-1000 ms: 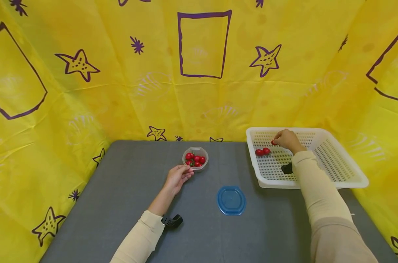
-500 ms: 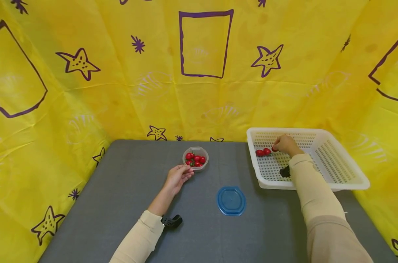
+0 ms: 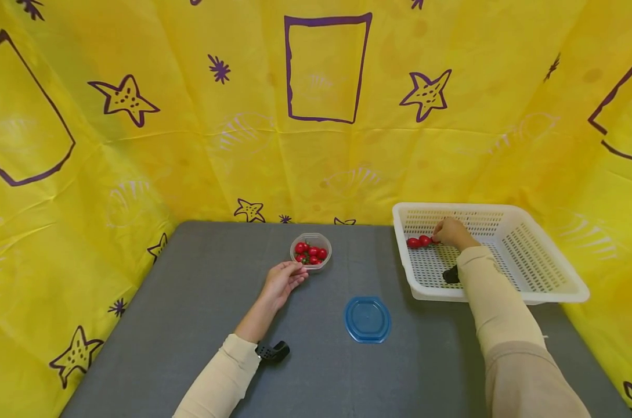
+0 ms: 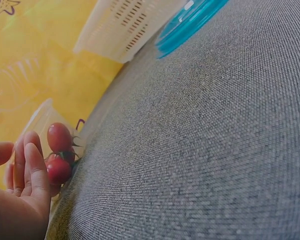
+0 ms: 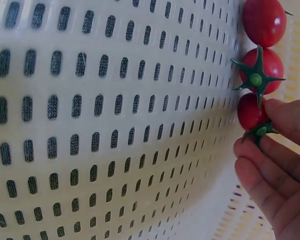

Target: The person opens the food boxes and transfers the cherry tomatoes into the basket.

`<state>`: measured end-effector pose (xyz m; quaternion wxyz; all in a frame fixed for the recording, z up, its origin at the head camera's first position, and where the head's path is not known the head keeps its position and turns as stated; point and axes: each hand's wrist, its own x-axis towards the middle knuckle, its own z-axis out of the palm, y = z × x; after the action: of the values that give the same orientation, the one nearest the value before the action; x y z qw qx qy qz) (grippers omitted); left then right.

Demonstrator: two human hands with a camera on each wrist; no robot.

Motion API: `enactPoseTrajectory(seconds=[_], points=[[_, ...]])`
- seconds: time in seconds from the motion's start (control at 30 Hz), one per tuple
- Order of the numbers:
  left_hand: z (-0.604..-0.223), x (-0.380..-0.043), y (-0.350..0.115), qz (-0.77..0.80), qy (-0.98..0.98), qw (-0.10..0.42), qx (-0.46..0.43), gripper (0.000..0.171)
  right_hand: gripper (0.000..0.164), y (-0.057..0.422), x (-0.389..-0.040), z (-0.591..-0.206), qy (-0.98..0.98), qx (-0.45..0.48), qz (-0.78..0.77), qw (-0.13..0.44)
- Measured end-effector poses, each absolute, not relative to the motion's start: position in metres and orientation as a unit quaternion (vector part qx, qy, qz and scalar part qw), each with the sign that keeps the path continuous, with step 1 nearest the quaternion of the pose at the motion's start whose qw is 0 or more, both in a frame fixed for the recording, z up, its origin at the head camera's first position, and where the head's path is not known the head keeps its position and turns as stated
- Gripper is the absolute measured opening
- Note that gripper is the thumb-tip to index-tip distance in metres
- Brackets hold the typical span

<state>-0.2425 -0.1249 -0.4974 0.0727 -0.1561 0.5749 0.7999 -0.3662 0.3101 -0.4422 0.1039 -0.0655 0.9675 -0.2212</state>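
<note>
Inside the white plastic basket [image 3: 509, 294], my right hand [image 3: 454, 233] pinches a cherry tomato [image 5: 251, 112] by its green stem end, between thumb and fingertips. That tomato sits low by the basket floor, in line with two other cherry tomatoes [image 3: 419, 241] and close against the nearer one. My left hand [image 3: 282, 283] holds the near rim of a small clear plastic container [image 3: 325, 242] between thumb and fingers. Several red cherry tomatoes [image 4: 59, 170] with green stems lie in the container. In the left wrist view the fingers partly cover its wall.
A blue plastic lid [image 3: 367, 320] lies flat on the grey cloth-covered table [image 3: 190, 325], between the container and the basket. Yellow patterned sheets [image 3: 232, 162] hang behind and at both sides. The basket has raised, slotted walls.
My right hand has lowered and moved slightly left with its cherry tomato, bringing it beside the two in the basket. The left hand and container have stayed in place.
</note>
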Motion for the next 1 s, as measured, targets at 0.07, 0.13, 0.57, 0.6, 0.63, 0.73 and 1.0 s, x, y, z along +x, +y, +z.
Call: enactPoseTrajectory(seconds=[0.07, 0.13, 0.57, 0.6, 0.63, 0.73, 1.0], points=[[-0.498, -0.243, -0.125, 0.802, 0.572, 0.072, -0.157, 0.009, 0.015, 0.311, -0.366, -0.443, 0.967, -0.065, -0.221, 0.108], [-0.498, -0.243, -0.125, 0.801, 0.573, 0.072, -0.157, 0.009, 0.017, 0.312, -0.365, -0.443, 0.968, -0.066, -0.217, 0.111], [-0.498, -0.244, -0.125, 0.799, 0.576, 0.069, -0.158, 0.01, 0.03, 0.321, -0.361, -0.425, 0.972, -0.08, -0.183, 0.127], [-0.498, -0.244, -0.125, 0.798, 0.578, 0.069, -0.157, 0.011, 0.031, 0.321, -0.361, -0.422, 0.972, -0.084, -0.181, 0.125], [-0.498, -0.245, -0.125, 0.798, 0.576, 0.069, -0.159, 0.01, 0.032, 0.321, -0.361, -0.42, 0.972, -0.087, -0.18, 0.121], [-0.499, -0.245, -0.126, 0.797, 0.579, 0.069, -0.161, 0.011, 0.031, 0.317, -0.363, -0.414, 0.972, -0.096, -0.187, 0.109], [-0.5, -0.243, -0.125, 0.796, 0.58, 0.071, -0.158, 0.013, 0.029, 0.298, -0.364, -0.398, 0.969, -0.118, -0.199, 0.089]])
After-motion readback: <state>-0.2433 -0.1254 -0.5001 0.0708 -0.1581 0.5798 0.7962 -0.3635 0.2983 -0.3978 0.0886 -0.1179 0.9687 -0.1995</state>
